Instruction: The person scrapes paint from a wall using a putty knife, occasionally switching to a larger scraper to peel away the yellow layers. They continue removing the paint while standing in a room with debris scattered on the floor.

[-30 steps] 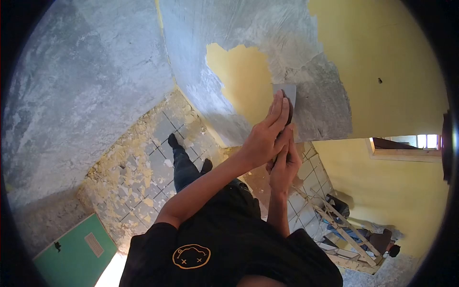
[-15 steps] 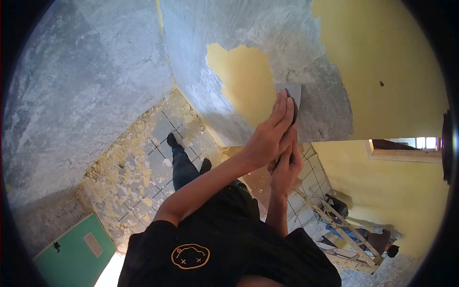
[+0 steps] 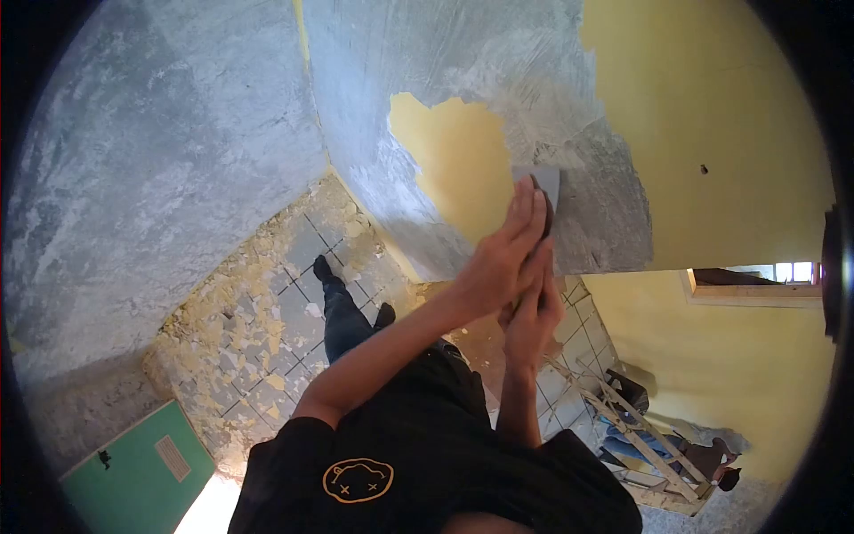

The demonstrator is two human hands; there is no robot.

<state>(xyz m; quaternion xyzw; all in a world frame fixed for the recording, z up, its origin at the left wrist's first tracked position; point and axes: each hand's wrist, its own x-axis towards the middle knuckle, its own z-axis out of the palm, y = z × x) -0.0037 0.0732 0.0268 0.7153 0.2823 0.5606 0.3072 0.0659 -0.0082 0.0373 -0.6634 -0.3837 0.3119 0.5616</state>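
Both of my hands are closed round one scraper [image 3: 548, 180], its wide flat blade lying against the wall. My left hand [image 3: 509, 258] is farther up, fingers stretched along the tool near the blade. Just below it, my right hand [image 3: 532, 322] wraps the handle, most of which is hidden. Grey bare plaster [image 3: 596, 209] surrounds the blade on this wall. Left of the blade is a remaining patch of yellow paint [image 3: 458, 156], and more yellow paint [image 3: 703, 98] covers the wall to the right.
Paint flakes [image 3: 258, 329] litter the tiled floor at left. A green door [image 3: 133, 472] stands at lower left. At lower right are a stepladder [image 3: 654, 449] and another person [image 3: 707, 458] close to the yellow wall. A wood-framed opening [image 3: 756, 289] is at right.
The scraper and both hands sit slightly lower in view, still together against the wall. The view has shifted a little. The other person at lower right has moved slightly.
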